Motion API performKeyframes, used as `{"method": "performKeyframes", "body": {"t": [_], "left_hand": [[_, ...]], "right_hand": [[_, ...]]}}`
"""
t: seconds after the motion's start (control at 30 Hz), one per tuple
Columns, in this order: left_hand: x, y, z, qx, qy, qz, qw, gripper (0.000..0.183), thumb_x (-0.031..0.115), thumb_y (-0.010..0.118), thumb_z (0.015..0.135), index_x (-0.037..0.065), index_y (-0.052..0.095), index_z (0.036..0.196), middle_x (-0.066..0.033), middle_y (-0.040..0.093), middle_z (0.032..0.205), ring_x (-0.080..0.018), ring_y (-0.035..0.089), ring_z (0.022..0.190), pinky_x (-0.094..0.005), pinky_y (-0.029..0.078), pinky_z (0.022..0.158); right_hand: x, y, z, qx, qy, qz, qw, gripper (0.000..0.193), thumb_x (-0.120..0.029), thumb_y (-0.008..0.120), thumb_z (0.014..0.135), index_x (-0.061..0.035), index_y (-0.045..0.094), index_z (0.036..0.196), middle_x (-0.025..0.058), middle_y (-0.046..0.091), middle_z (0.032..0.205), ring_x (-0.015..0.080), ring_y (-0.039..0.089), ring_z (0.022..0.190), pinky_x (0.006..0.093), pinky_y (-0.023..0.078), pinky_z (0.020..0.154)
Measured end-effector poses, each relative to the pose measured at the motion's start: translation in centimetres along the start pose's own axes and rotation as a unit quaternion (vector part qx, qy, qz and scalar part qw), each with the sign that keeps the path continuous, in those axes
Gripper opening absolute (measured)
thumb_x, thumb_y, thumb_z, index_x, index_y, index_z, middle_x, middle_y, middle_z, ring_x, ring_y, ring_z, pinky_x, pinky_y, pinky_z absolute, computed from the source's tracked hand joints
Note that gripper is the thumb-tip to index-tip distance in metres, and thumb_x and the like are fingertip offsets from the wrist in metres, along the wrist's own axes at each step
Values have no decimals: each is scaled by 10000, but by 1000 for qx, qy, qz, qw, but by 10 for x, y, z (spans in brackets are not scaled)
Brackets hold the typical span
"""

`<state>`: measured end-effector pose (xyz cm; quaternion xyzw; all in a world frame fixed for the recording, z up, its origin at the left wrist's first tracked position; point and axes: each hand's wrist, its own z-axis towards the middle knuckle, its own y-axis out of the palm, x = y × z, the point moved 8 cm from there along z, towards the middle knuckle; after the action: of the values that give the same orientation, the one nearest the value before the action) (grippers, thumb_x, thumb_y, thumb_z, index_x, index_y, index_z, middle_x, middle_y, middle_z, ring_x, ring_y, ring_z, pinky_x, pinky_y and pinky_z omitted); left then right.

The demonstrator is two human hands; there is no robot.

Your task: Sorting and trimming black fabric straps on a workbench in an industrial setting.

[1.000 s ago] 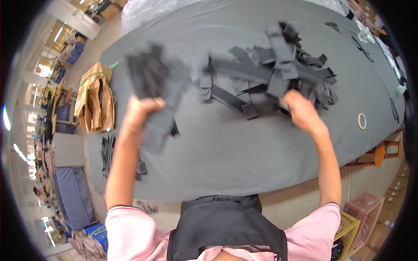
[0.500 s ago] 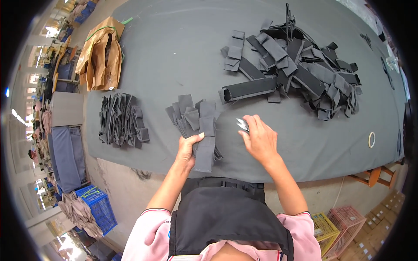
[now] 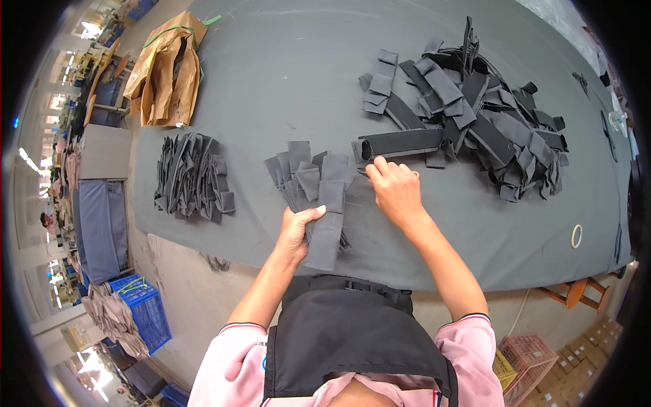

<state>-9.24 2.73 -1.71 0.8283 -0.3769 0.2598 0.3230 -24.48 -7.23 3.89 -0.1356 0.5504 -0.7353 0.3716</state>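
My left hand [image 3: 296,227] is closed around a bundle of dark grey folded fabric strips [image 3: 324,234], thumb pressed on top. The strips fan out beyond the hand, and loose threads stick out along their edge. My right hand [image 3: 396,190] is closed, its fingertips beside the near edge of a long dark strip [image 3: 403,142] with a curled end. Small metal thread snips show in this hand in the earlier frame; now the fingers hide nearly all of them. I cannot tell whether the fingertips touch the strip.
A loose heap of dark strips [image 3: 502,125] lies at the right on the grey-covered table [image 3: 271,81]. Neatly stacked strips [image 3: 192,178] stand to the left, with an open brown paper bag [image 3: 166,74] behind. A tape roll [image 3: 576,236] lies at the right. Blue crate [image 3: 144,312] stands below left.
My right hand has moved up and slightly left toward the long strip, its fingers curling in so the snips are mostly hidden. My left hand keeps its bundle, tilted slightly. The view has shifted a little.
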Motion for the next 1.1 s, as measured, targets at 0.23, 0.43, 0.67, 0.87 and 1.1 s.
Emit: {"method": "performKeyframes", "body": {"t": [0.23, 0.43, 0.67, 0.87, 1.1], "left_hand": [[24, -48, -5, 78, 21, 88, 993, 532, 65, 689, 661, -46, 508, 1149, -117, 616, 1002, -212, 620, 866, -317, 514, 773], [160, -133, -7, 310, 241, 539, 745, 794, 21, 670, 708, 89, 269, 1390, -199, 528, 1205, -315, 526, 1093, -383, 378, 966], [158, -153, 46, 245, 115, 786, 556, 1011, 362, 791, 603, 137, 248, 1426, -191, 317, 1375, -383, 371, 1232, -507, 338, 977], [209, -158, 23, 211, 95, 779, 582, 765, 443, 675, 718, 40, 437, 1324, -161, 672, 917, -324, 630, 910, -395, 472, 828], [251, -92, -10, 217, 274, 784, 513, 535, 282, 661, 788, 63, 505, 1251, -167, 633, 1041, -297, 622, 898, -390, 472, 795]], "right_hand": [[23, -5, -40, -13, 187, 140, 972, 201, -90, 681, 718, -87, 587, 896, 37, 535, 835, 194, 578, 690, 318, 438, 620], [73, 18, -50, -22, 362, 310, 879, 299, -193, 663, 799, -114, 571, 1072, 84, 587, 756, 240, 580, 633, 360, 474, 594], [125, 68, 5, -154, 361, 154, 907, 275, -341, 510, 904, -94, 503, 1026, 189, 648, 821, 399, 619, 831, 486, 469, 704], [124, 21, -38, -85, 421, 214, 877, 355, -343, 654, 801, -29, 492, 833, 157, 623, 723, 338, 616, 685, 430, 468, 626], [179, -183, -6, 181, 341, 473, 792, 194, -118, 699, 685, -120, 531, 783, -56, 496, 733, 59, 476, 711, 212, 392, 679]]}}
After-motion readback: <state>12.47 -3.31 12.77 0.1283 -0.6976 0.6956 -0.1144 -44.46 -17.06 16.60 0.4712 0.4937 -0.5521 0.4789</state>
